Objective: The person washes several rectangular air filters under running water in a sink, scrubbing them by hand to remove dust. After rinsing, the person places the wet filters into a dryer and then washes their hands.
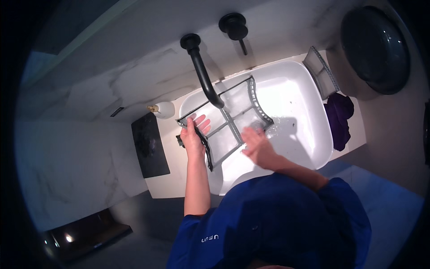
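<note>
A grey plastic-framed mesh filter (pixel 231 126) is held tilted over the white basin (pixel 307 117), beneath the black wall-mounted spout (pixel 201 72). My left hand (pixel 193 136) grips its curved left edge, thumb on top and fingers seen through the mesh. Motion blurs my right hand (pixel 258 148), which is over the near right part of the filter with fingers extended. Whether those fingers touch the mesh cannot be told. Water splashes in the basin near the filter's right corner. Small dark specks dot the basin floor.
A second mesh filter (pixel 322 74) leans at the basin's right end, beside a purple cloth (pixel 339 121). Left of the basin are a white pump bottle (pixel 165 110) and a dark rectangular panel (pixel 149 148). A black tap handle (pixel 235 27) and glossy dark oval object (pixel 374 48) are farther up.
</note>
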{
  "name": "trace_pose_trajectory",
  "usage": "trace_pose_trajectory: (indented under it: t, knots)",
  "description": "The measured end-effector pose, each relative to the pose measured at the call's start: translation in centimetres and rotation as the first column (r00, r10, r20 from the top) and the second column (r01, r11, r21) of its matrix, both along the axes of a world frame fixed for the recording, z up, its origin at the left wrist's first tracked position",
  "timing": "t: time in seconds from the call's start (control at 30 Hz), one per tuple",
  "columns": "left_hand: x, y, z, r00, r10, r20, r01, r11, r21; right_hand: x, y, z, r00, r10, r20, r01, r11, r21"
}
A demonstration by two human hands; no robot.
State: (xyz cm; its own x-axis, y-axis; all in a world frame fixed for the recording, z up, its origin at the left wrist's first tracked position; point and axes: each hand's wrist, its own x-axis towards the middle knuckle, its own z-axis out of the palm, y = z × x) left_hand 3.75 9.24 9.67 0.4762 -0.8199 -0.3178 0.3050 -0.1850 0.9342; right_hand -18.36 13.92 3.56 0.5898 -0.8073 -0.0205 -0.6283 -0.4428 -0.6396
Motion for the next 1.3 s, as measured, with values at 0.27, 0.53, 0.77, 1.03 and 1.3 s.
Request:
trace_pose_trajectory:
  t: [0.27, 0.53, 0.77, 1.03, 1.3]
  knots:
    - [1.4, 0.6, 1.6, 0.995, 0.004, 0.097, -0.002, 1.000, -0.011, -4.3, -2.3, -3.0, 0.949, -0.316, -0.001, 0.316, 0.947, -0.057]
    - [1.2, 0.0, 1.8, 0.995, -0.015, 0.099, 0.018, 0.999, -0.037, -0.7, -9.2, -5.6, 0.637, -0.616, 0.464, 0.417, 0.781, 0.465]
    - [4.0, 1.3, 3.1, 0.984, 0.105, 0.141, -0.092, 0.991, -0.092, 1.2, -10.7, -3.7, 0.653, -0.583, 0.483, 0.117, 0.707, 0.697]
    - [0.6, -0.7, 2.5, 0.990, -0.112, 0.080, 0.117, 0.991, -0.057, -2.0, -10.5, 0.1, 0.622, -0.604, 0.497, 0.024, 0.650, 0.760]
    - [-1.8, -2.2, -2.5, 0.921, -0.356, 0.155, 0.351, 0.934, 0.063, -7.7, -8.2, 2.6, 0.437, -0.750, 0.496, 0.170, 0.610, 0.774]
